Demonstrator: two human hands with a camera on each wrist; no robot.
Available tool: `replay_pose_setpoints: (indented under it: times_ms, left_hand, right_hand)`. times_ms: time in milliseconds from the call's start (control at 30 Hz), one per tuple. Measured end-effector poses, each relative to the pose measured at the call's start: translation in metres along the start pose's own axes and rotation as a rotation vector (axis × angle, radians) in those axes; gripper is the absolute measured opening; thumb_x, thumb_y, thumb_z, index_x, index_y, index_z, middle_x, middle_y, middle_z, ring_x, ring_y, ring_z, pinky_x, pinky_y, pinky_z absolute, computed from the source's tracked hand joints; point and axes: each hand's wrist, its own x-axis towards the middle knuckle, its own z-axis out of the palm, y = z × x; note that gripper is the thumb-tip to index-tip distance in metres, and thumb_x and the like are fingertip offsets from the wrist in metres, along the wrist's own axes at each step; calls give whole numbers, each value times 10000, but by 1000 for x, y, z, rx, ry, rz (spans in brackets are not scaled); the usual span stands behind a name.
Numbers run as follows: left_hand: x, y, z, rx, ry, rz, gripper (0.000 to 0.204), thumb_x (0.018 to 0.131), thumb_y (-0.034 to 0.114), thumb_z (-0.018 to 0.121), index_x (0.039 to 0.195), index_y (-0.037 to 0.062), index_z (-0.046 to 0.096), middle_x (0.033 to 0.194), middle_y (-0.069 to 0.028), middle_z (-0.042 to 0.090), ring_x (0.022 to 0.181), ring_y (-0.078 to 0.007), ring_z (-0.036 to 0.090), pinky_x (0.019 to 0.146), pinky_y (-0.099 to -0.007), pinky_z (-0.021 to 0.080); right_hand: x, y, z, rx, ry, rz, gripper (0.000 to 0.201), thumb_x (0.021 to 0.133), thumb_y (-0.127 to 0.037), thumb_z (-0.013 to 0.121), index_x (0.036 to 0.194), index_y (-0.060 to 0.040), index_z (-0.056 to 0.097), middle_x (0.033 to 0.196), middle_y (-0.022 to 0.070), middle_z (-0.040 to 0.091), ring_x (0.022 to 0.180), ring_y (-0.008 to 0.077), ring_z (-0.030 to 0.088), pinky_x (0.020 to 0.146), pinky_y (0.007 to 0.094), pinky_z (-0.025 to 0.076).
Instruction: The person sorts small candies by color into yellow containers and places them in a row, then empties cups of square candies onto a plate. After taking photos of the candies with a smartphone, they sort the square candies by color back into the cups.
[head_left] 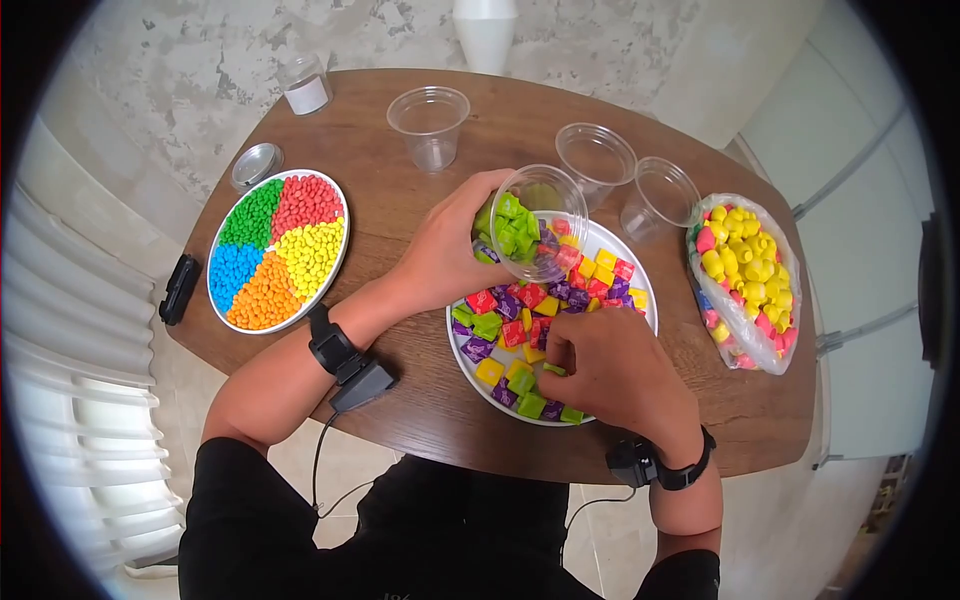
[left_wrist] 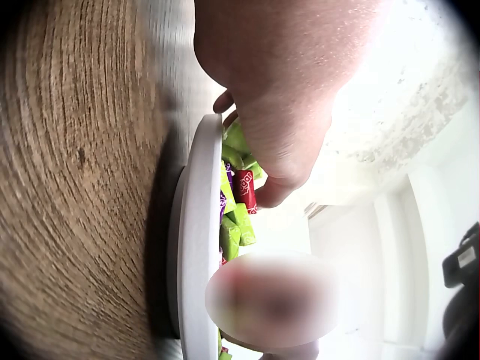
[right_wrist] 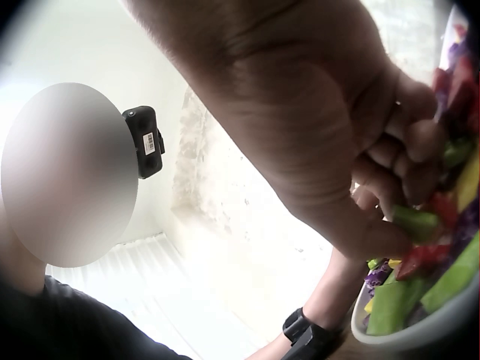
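One tilted cup [head_left: 548,212] of green candies [head_left: 513,228] is gripped by the left hand [head_left: 450,245], one green piece [head_left: 554,369] pinched by the right hand [head_left: 625,372]; spillage may be caused by over-tipping.

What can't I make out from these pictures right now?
Some candies on the plate: head view, hidden beneath the right hand.
Print on those candies: head view, too small to read.
Lower contents of the bag: head view, buried under yellow and pink pieces.
Rest of the plate: right wrist view, cut off by the right edge.
Lower middle: left wrist view, covered by a blurred patch.
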Motion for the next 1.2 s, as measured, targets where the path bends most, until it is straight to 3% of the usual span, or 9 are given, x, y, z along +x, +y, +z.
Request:
replay_pose_setpoints:
  times_ms: [200, 300, 367, 500, 600, 700, 800, 1000, 1200]
  left_hand:
    - [-1, -2, 0, 26, 3, 10, 904, 700, 137, 970, 1475, 59, 512, 1352, -107, 643, 1257, -201, 633, 1082, -355, 504]
    - [-1, 1, 0, 29, -11, -10, 894, 701, 127, 966, 1470, 57, 515, 1355, -107, 642, 1259, -200, 630, 1084, -355, 503]
    - [-1, 0, 0, 19, -14, -11, 888, 702, 124, 964, 1466, 58, 516, 1354, -106, 642, 1258, -199, 629, 1084, -356, 503]
    - [-1, -3, 0, 13, -20, 13, 866, 710, 113, 953, 1456, 56, 517, 1347, -100, 641, 1252, -195, 627, 1080, -356, 504]
    - [0, -2, 2, -33, 24, 22, 835, 690, 122, 928, 1425, 54, 536, 1343, -164, 651, 1268, -329, 647, 1064, -426, 520]
    - [0, -7, 1, 3, 26, 43, 829, 740, 188, 926, 1446, 54, 512, 1343, -166, 645, 1261, -317, 647, 1065, -416, 513]
    - [1, -7, 0, -70, 53, -20, 825, 796, 245, 906, 1471, 44, 478, 1339, -167, 639, 1259, -286, 636, 1070, -400, 498]
    - [1, -14, 1, -176, 96, -61, 814, 828, 249, 885, 1479, 24, 452, 1336, -171, 633, 1266, -253, 610, 1082, -395, 478]
    - [1, -12, 1, -123, 89, -51, 829, 824, 249, 890, 1486, 25, 445, 1345, -179, 632, 1271, -267, 617, 1090, -404, 478]
  right_hand:
    - [5, -4, -4, 123, 200, 29, 189, 744, -97, 805, 820, -40, 643, 652, 80, 650, 615, 194, 667, 636, 323, 520]
    - [11, -2, 1, 334, 344, 172, 127, 850, -38, 774, 934, -25, 680, 680, 94, 661, 655, 166, 679, 607, 321, 514]
    - [18, 6, 15, 712, 602, 59, 125, 937, -2, 718, 1060, -9, 704, 760, 69, 688, 685, 87, 645, 616, 259, 493]
    - [24, -7, 16, 859, 741, -27, 142, 985, -21, 692, 1120, 9, 724, 849, 64, 721, 714, 80, 653, 626, 255, 500]
    - [18, -4, 18, 652, 547, -42, 157, 977, -26, 703, 1125, 14, 737, 882, 94, 733, 705, 132, 678, 633, 283, 519]
    - [21, -8, 23, 347, 443, -197, 140, 939, -51, 722, 1065, 8, 739, 893, 131, 705, 708, 259, 683, 670, 350, 551]
    - [32, -1, 39, 178, 500, -347, 191, 921, -73, 716, 1103, -15, 728, 1013, 120, 697, 857, 270, 684, 744, 396, 568]
    - [31, -11, 40, -52, 340, -382, 367, 873, -128, 756, 1231, -70, 706, 1233, 124, 660, 1130, 345, 581, 977, 451, 521]
    - [30, -2, 43, -44, 338, -359, 329, 809, -128, 793, 1122, -57, 719, 1167, 123, 656, 1108, 339, 582, 961, 452, 525]
